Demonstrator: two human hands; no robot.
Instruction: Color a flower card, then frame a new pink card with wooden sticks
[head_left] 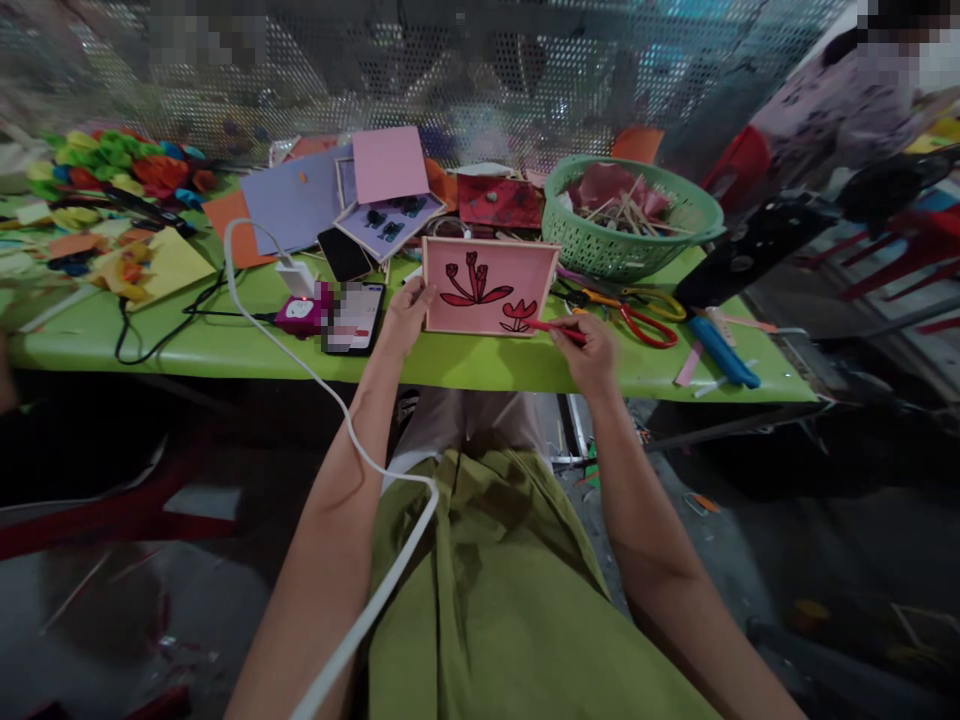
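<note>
A pink card (489, 285) with a pale frame lies on the green table (465, 362) in front of me, bearing red flowers outlined in black. My left hand (406, 315) presses on the card's left edge, thumb on the frame and fingers curled beside it. My right hand (589, 348) pinches a red pen (553, 328) whose tip touches the small flower at the card's lower right.
A phone (352, 316) and a pink device with a white cable (300, 312) lie left of the card. Scissors (643, 316), a blue tool (723, 350) and a green basket of sticks (628, 215) sit right. Coloured paper sheets and paper flowers (127, 170) fill the back left. Another person (847, 100) sits far right.
</note>
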